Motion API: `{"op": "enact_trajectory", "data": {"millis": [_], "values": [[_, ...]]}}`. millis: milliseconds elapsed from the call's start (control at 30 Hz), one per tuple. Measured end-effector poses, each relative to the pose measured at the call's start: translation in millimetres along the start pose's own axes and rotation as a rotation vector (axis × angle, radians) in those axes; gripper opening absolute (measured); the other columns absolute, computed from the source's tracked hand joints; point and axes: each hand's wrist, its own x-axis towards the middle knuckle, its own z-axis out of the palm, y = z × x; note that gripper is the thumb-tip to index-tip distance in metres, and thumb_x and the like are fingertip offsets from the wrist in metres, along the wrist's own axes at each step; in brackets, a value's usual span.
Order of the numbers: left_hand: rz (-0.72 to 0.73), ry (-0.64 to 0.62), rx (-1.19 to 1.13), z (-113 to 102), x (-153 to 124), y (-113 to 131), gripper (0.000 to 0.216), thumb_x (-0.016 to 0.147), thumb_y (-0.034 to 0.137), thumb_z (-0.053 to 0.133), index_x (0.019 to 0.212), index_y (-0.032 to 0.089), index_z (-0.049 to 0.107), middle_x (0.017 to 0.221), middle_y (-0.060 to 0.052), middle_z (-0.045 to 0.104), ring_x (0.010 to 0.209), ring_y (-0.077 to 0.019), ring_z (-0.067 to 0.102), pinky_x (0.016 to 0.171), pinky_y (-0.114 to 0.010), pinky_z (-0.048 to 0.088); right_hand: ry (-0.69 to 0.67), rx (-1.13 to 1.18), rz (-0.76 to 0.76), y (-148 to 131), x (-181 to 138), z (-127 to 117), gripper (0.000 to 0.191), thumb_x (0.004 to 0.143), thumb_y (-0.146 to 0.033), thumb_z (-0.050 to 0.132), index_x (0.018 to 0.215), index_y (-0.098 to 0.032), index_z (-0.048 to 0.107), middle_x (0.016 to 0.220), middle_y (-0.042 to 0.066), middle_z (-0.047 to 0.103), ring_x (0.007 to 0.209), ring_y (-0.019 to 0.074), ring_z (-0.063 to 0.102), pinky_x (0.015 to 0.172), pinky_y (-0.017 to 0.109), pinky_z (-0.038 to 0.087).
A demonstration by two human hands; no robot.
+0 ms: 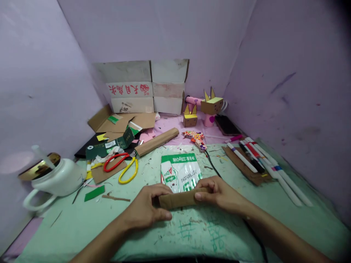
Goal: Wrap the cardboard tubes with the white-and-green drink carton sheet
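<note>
"Going from the left, how far along are you?"

"I'd judge this piece's cutting done: the green card scrap (94, 193) and red-and-yellow-handled scissors (133, 160) lie towards the worktop's (90, 233) left edge, out of my hands. My left hand (149, 206) curves round one end of the piece, thumb spread lower; I can't tell whether it grips."

"And the piece itself?"

"A brown cardboard strip (179, 200), between my hands, back from the middle of the front edge. It's narrow, matte and plain, with what looks like a crease towards its left end. Single or folded, I can't tell. My right hand (212, 193) pinches its other end between thumb and fingers."

"What's left?"

"No fastening or decoration shows on it. The floral-patterned glue gun (199, 141) lies beyond, the marker pens (251, 155) near the right edge, all untouched."
</note>
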Motion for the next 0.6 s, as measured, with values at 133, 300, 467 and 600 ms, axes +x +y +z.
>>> {"op": "enact_trajectory", "data": {"millis": [133, 300, 467, 600], "values": [[0.251, 0.091, 0.188, 9.3, -11.2, -4.0, 0.016, 0.067, 0.021, 0.066, 0.083, 0.018, 0.069, 0.100, -0.009, 0.064, 0.096, -0.0239, 0.056, 0.086, -0.041, 0.042, 0.082, -0.010, -0.075, 5.2, -10.3, 3.4, 0.020, 0.064, -0.035, 0.067, 0.063, -0.016, 0.062, 0.051, -0.005, 0.050, 0.049, 0.0096, 0.042, 0.048, 0.022, 0.030], [0.510, 0.116, 0.227, -0.8, -8.3, -1.3, 0.017, 0.079, 0.034, 0.061, 0.086, 0.020, 0.068, 0.091, -0.008, 0.068, 0.090, -0.0221, 0.060, 0.084, -0.042, 0.046, 0.063, -0.126, -0.270, 10.0, -25.8, -0.8, 0.012, 0.075, -0.028, 0.063, 0.073, -0.018, 0.069, 0.065, 0.001, 0.068, 0.061, 0.0147, 0.061, 0.058, 0.026, 0.046], [0.147, 0.487, 0.416, -22.9, 16.3, 9.7, 0.032, 0.067, 0.031, 0.065, 0.095, 0.017, 0.067, 0.113, -0.013, 0.062, 0.110, -0.0298, 0.053, 0.096, -0.047, 0.036, -0.016, -0.535, -0.685, 9.2, -39.3, -13.5, 0.029, 0.076, -0.003, 0.048, 0.085, -0.024, 0.066, 0.086, -0.001, 0.075, 0.095, 0.0170, 0.065, 0.104, 0.045, 0.033], [-0.073, 0.490, 0.346, -29.2, 35.2, 11.7, 0.040, 0.054, 0.031, 0.072, 0.092, 0.017, 0.066, 0.092, -0.009, 0.068, 0.090, -0.0317, 0.061, 0.083, -0.046, 0.044, 0.009, -0.771, -0.778, 15.2, -29.1, -33.5, 0.031, 0.069, 0.001, 0.048, 0.078, -0.024, 0.064, 0.093, -0.002, 0.075, 0.109, 0.0205, 0.058, 0.105, 0.051, 0.030]]}}
